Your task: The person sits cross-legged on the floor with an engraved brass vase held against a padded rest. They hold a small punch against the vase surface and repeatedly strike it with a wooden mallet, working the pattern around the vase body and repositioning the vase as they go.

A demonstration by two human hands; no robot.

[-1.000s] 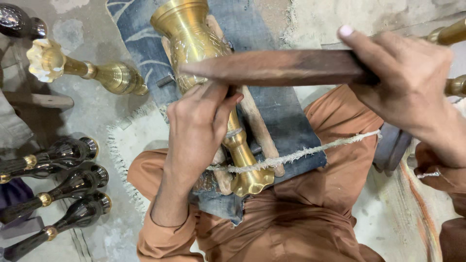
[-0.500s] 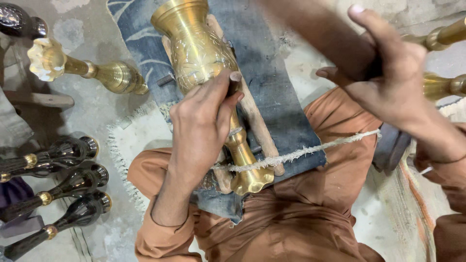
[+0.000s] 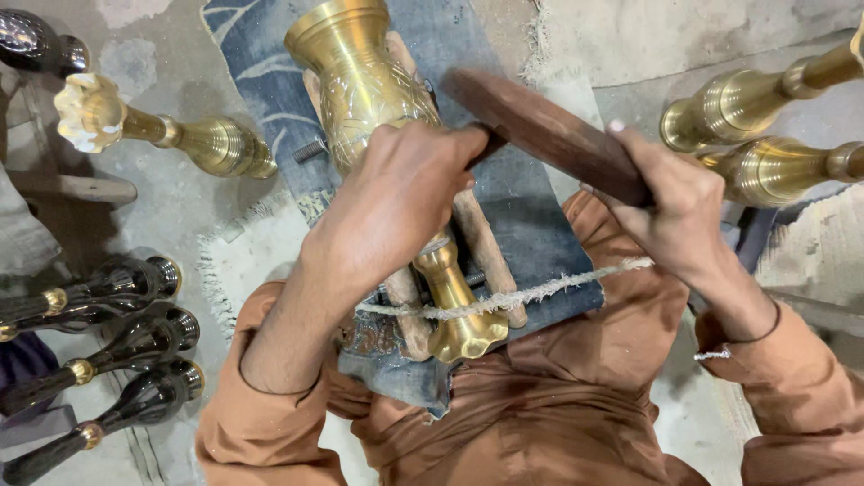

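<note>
The left hand (image 3: 396, 202) is closed on a small tool hidden under its fingers, pressed to the engraved brass vase (image 3: 396, 171) lying on wooden rails (image 3: 477, 247) across the lap. Just right of it, the right hand (image 3: 670, 211) grips the wooden mallet (image 3: 540, 135): raised 0.5 s ago, its head now meets the left hand's fingertips, so another blow has landed. Beyond the right hand lie 2 more brass vases (image 3: 756, 135).

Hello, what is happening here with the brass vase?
A seated person works on a brass vase lying on a blue cloth over the lap, tied down with a rope. The left hand presses on the vase, and the right hand holds a wooden mallet over it. More brass and dark vases lie around.
</note>
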